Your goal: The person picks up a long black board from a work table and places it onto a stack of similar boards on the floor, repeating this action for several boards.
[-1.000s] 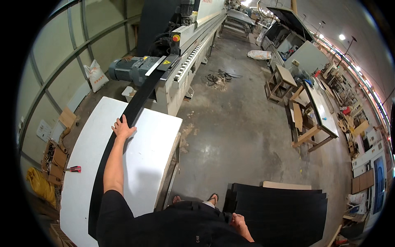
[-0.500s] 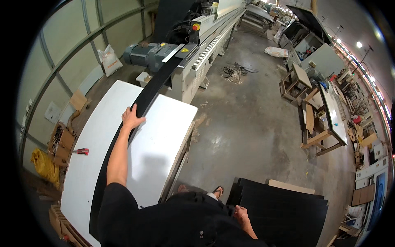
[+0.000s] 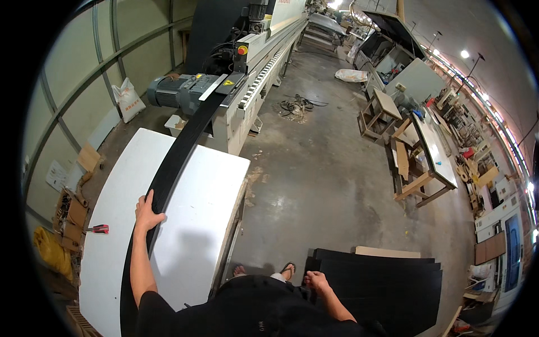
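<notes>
A long black board strip (image 3: 178, 145) runs lengthwise over the white-topped table (image 3: 202, 191) and reaches the machine at its far end. My left hand (image 3: 147, 213) grips the strip across its width, thumb on the right edge and fingers on the left. The strip's near end passes beneath my left arm, out of sight. On my right, my right hand (image 3: 318, 281) is closed beside the left edge of a stack of black boards (image 3: 382, 289). Whether anything lies in its fingers is hidden.
The long machine (image 3: 227, 126) stands ahead, with a grey motor (image 3: 178, 92) and a red-and-yellow button (image 3: 242, 50). A red-handled tool (image 3: 100, 229) lies on the table's left. Tangled cables (image 3: 300, 105) sit on the floor. A wooden-legged table (image 3: 429, 151) stands right.
My left hand is nearer to me over the white table, still on the strip. My right hand has shifted forward and left along the stack. The view has swung slightly right.
</notes>
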A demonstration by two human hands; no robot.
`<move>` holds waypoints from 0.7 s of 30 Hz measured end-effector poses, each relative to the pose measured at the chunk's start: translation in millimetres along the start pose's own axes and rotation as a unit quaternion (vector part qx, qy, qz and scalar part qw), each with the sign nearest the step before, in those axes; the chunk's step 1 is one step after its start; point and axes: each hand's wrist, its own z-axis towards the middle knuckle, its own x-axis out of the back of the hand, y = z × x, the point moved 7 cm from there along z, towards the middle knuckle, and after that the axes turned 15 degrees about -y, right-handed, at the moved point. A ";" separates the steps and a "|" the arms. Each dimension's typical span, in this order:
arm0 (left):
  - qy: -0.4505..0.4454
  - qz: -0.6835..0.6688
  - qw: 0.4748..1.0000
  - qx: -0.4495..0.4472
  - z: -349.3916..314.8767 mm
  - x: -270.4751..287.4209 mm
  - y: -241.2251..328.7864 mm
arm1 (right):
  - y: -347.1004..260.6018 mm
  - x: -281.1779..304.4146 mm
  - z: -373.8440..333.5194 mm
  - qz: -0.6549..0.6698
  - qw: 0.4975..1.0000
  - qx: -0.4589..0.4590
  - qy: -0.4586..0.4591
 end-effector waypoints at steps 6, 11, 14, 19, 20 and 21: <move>-0.001 -0.009 1.000 0.004 -52.6 -5.5 -26.7 | -70.3 -57.0 32.2 -0.079 0.994 0.050 -0.055; -0.002 -0.013 1.000 0.005 -98.5 -10.7 -34.0 | -161.9 -141.3 31.6 -0.141 0.971 0.119 -0.153; -0.018 -0.023 0.999 0.021 -130.4 -18.8 -38.7 | -208.7 -203.2 24.0 -0.179 0.953 0.157 -0.188; -0.041 -0.060 0.996 0.060 -206.2 -57.7 -56.8 | -256.8 -322.5 11.4 -0.205 0.901 0.178 -0.337; -0.051 -0.077 0.994 0.062 -221.8 -65.0 -56.1 | -255.2 -344.0 15.5 -0.155 0.906 0.164 -0.359; -0.063 -0.095 0.991 0.063 -237.0 -72.4 -52.8 | -251.5 -363.0 18.2 -0.105 0.908 0.147 -0.377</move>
